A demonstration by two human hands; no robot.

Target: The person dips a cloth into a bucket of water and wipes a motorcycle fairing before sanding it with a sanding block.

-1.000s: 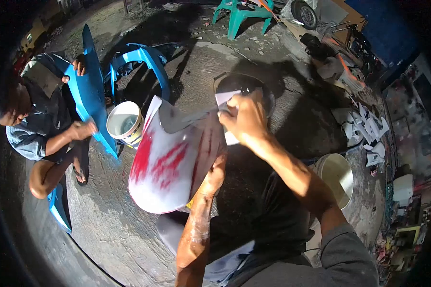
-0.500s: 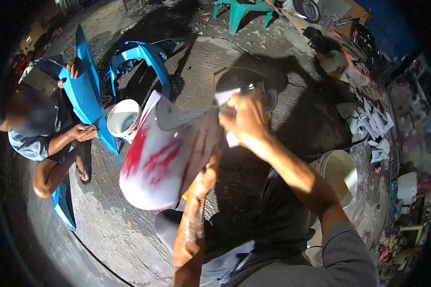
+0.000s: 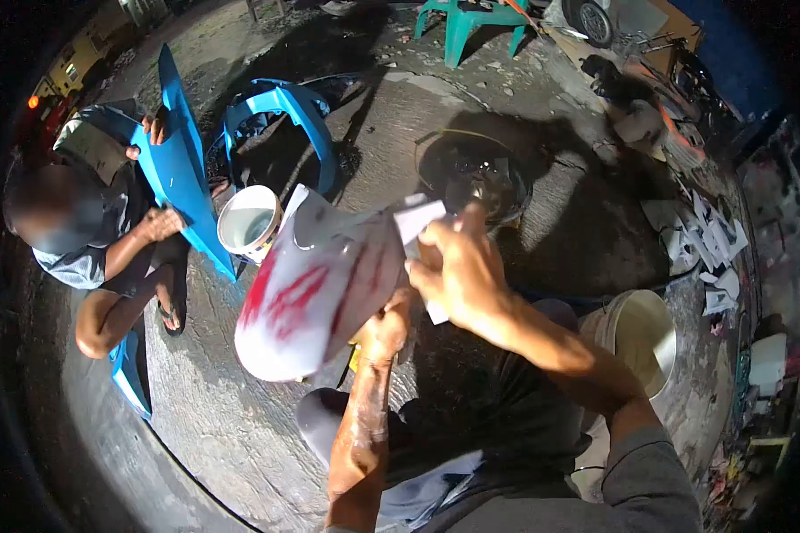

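A curved motorcycle body panel (image 3: 316, 284), white with red patches and a wet-looking shine, is held up in front of me. My left hand (image 3: 385, 327) grips it by its lower right edge, the fingers hidden behind it. At the panel's upper right end, my right hand (image 3: 462, 266) is closed around a pale folded sheet of sandpaper (image 3: 420, 218). That sheet overlaps the panel's edge in this view. Under the panel, beside my left hand, a bit of something yellow (image 3: 355, 359) shows.
A co-worker (image 3: 107, 240) on the left holds a blue panel (image 3: 173, 169). Between us stands a white bucket (image 3: 249, 224). Another blue part (image 3: 307, 115) lies behind it. A dark round basin (image 3: 516, 209) is ahead, a pale bucket (image 3: 658, 338) by my right elbow, a green stool (image 3: 460, 31) farther off.
My right hand with the sandpaper has moved down along the panel's end. The co-worker's lower hand has slid upward on the blue panel. The whole view has shifted slightly.
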